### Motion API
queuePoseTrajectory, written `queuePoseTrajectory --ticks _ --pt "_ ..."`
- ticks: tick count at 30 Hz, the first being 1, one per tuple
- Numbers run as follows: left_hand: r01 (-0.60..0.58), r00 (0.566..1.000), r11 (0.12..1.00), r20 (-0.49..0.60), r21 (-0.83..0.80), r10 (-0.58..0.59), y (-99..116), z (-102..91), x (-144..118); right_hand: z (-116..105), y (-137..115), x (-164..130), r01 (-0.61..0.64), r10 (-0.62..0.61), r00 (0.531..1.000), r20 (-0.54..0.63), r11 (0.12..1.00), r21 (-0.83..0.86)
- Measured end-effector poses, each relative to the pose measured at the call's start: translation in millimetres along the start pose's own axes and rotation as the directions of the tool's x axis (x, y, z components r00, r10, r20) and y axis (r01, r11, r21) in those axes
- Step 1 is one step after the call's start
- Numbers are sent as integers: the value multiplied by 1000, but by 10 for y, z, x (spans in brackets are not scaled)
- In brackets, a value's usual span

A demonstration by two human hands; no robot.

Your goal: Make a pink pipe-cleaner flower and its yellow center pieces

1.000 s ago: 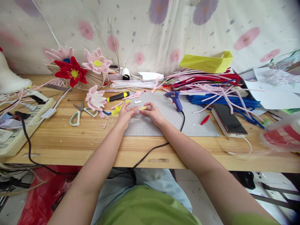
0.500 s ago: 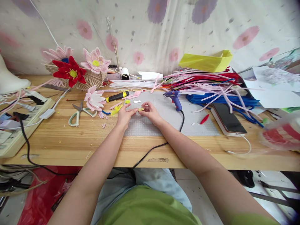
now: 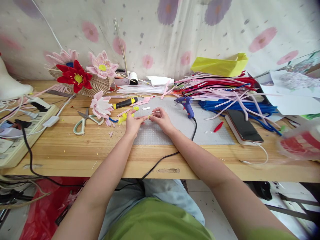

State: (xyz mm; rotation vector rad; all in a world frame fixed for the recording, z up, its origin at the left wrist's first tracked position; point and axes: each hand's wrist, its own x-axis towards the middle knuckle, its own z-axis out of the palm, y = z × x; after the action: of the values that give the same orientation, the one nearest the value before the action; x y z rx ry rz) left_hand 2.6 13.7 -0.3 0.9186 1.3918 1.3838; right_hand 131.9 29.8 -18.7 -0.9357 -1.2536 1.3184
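Note:
My left hand and my right hand meet over the grey cutting mat. Between their fingertips they pinch a small yellow piece, mostly covered by the fingers; its exact kind does not show. Just left of my left hand lie yellow fuzzy strips and a round yellow flower centre. A pink and white fuzzy-stem flower rests further left, beside scissors. To the right of my right hand a blue glue gun stands on the mat.
Finished flowers, one of them red, stand in a woven holder at the back left. Bundles of blue stems lie right of the glue gun, with a phone in front. A black cord crosses the table's front edge. A power strip sits far left.
My fingers have closed in around the yellow piece, so less of it shows. Both hands stay in nearly the same place, and the other things on the table have not moved.

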Motion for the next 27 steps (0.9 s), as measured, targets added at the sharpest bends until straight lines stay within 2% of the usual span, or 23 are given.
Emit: queuePoseTrajectory --ticks 9,14,17,22,27 --pt "-11 1000 999 25 -43 12 9 33 -28 9 -16 -14 10 -11 999 31 999 32" --pt "21 1000 997 24 -70 -19 8 51 -31 12 8 -5 9 -11 999 48 999 48" --pt "60 998 990 37 -124 -55 39 50 -34 3 32 12 16 -18 999 37 999 49" --pt "138 986 964 119 -226 -113 86 45 -51 -12 40 28 44 -44 999 -4 998 49" --pt "96 992 979 93 -180 -80 27 49 -46 2 19 23 46 -45 998 -37 999 25"
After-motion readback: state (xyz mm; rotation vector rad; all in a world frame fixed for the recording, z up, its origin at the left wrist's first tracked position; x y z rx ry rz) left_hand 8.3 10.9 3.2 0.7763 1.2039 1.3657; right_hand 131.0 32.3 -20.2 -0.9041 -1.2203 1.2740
